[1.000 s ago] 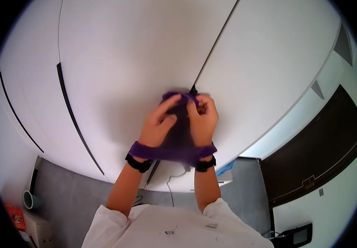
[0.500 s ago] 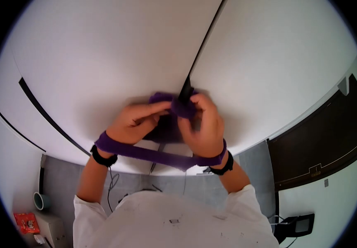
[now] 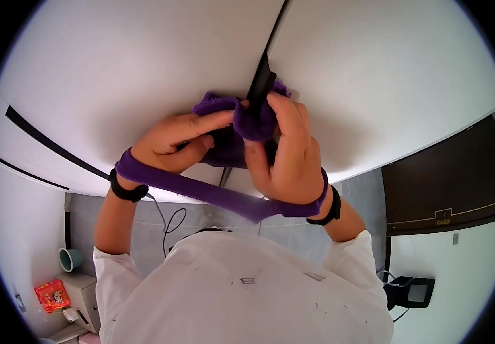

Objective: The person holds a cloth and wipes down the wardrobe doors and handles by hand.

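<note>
A purple cloth (image 3: 254, 125) is bunched around the lower part of a black door handle (image 3: 262, 81) on a tall white cabinet (image 3: 144, 51). My left hand (image 3: 173, 140) grips the cloth from the left, its index finger pressed against the fold beside the handle. From the other side, my right hand (image 3: 290, 149) pinches the cloth between thumb and fingers. A long strip of the same cloth hangs slack across both wrists. Black bands circle each wrist. Part of the cloth behind the fingers is hidden.
A dark brown door (image 3: 442, 178) stands at the right, with a black chair-like object (image 3: 414, 292) below it. At lower left are a teal bucket (image 3: 70, 260), a small cabinet (image 3: 81, 295) and a red packet (image 3: 52, 296). A cable (image 3: 173, 223) trails by the grey floor.
The camera view has shifted, so hands, cloth and handle appear higher and larger. Both hands keep their hold on the cloth at the handle, with little change in grip.
</note>
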`<action>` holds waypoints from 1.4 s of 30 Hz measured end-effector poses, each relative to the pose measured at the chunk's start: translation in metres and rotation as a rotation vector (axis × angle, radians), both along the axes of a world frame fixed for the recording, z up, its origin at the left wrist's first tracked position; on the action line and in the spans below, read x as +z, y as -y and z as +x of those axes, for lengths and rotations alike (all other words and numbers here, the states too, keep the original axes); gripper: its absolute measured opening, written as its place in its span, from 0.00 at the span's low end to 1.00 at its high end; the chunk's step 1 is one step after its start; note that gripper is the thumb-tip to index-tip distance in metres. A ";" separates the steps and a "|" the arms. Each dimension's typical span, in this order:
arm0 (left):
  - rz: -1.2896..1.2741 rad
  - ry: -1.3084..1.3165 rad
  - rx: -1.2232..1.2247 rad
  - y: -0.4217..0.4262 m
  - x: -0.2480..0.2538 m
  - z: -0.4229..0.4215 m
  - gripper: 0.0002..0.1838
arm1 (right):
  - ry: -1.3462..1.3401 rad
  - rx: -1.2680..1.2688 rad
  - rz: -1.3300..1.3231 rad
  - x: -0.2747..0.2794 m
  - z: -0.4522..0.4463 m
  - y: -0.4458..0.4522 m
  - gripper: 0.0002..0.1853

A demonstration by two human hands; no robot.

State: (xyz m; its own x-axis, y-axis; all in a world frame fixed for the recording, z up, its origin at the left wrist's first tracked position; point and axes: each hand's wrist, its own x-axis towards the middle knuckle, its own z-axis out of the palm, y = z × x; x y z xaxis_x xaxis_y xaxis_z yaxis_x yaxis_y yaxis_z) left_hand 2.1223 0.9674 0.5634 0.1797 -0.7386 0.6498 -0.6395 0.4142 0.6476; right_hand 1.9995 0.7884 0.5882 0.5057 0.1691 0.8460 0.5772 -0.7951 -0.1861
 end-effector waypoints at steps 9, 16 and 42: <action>0.116 0.034 0.146 -0.002 0.003 -0.012 0.31 | 0.053 0.055 0.069 -0.010 0.007 0.018 0.27; 0.081 -0.030 0.109 -0.010 -0.007 -0.001 0.30 | 0.074 0.128 0.094 -0.010 0.014 0.011 0.26; 0.133 0.062 -0.059 0.003 0.012 -0.007 0.35 | 0.079 0.166 0.170 -0.013 -0.006 0.023 0.32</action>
